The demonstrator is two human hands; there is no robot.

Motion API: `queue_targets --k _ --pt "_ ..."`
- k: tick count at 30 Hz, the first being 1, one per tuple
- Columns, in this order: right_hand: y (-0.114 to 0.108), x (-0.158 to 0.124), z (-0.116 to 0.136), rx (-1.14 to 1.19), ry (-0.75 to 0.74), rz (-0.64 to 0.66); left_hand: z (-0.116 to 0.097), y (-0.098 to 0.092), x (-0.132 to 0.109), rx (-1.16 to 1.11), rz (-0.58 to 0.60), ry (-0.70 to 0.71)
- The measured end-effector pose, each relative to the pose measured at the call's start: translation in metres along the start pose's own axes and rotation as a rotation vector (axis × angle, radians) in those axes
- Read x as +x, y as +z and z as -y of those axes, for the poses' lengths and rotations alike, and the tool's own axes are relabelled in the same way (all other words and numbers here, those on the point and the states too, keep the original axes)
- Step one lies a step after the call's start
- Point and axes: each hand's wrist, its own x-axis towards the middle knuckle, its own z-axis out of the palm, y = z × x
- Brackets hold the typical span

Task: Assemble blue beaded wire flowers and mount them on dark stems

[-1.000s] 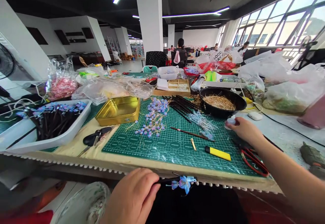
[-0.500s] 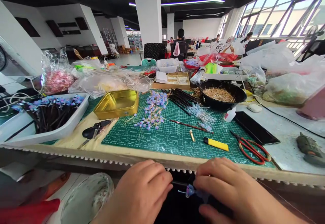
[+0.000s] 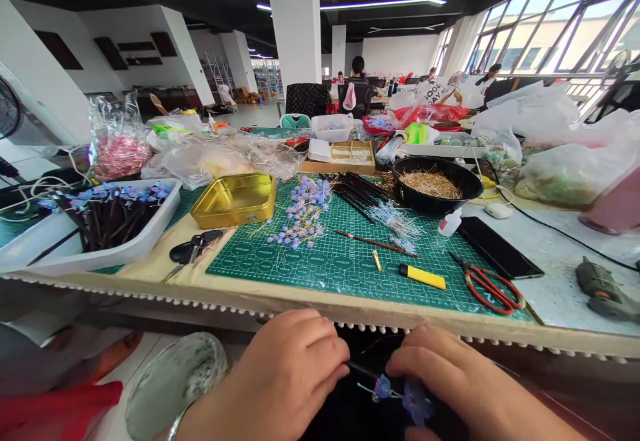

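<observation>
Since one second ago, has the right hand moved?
Yes. The right hand left the small white bottle by the black bowl and came back below the table edge, to the blue flower beside the left hand.

Single head-worn view, facing forward and down, close over the lap, tabletop (image 3: 165, 281) toward twelve o'clock

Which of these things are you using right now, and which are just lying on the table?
In use:
left hand gripping thin dark stick
right hand pinching small blue-purple bead flower

Lying about:
gold metal tin
yellow utility knife
red-handled scissors
black-handled scissors
round black bowl
small white squeeze bottle
</observation>
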Motion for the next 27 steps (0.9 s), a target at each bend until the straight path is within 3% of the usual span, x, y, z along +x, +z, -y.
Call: queue_targets --k 5,10,16,20,27 --pt "-0.022 0.018 0.01 -0.047 -0.084 0.176 -0.004 -0.003 0.012 -0.021 0.188 0.007" --pt "-0.034 0.034 0.009 -0.096 -0.208 0.454 -0.004 -0.004 0.025 -0.058 0.248 0.052" --pt "-0.033 0.047 0.002 -0.024 -0.302 0.713 -0.007 -0.001 0.028 -0.058 0.292 0.198" --pt "-0.03 0.043 0.003 -0.054 -0.347 0.701 -0.008 0.002 0.028 -0.074 0.317 0.238" --pt "-0.031 0.03 -0.001 0.035 -0.197 0.595 -0.005 0.001 0.021 -0.107 0.306 0.241"
